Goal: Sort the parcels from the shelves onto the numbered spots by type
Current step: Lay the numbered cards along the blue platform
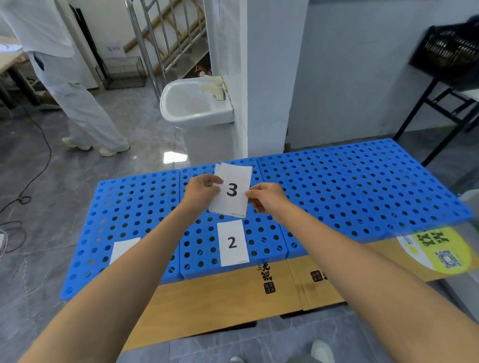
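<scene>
Both arms are stretched out over the blue perforated platform (369, 190), and the number 3 card (233, 192) is held up in the air between the hands, above the middle panels. The left hand (203, 190) has its grip pinching the card's left edge, thumb on the front face. The right hand (266, 198) pinches the right edge with thumb and fingertips. More white edges peek out behind the top of the card, so this is possibly a thin stack of sheets, though the count cannot be read. Below the hands, the number 2 card (232, 242) lies flat on the platform near its front edge. Off to the left, another white card (124, 249) lies on the platform too, its number hidden by the left forearm. Flattened cardboard (223, 298) sticks out from under the platform's front. Behind it stands a white sink (192, 101). A person in white clothing (66, 78) is at the far left, and a black basket (453, 51) sits on a bench at the far right.
</scene>
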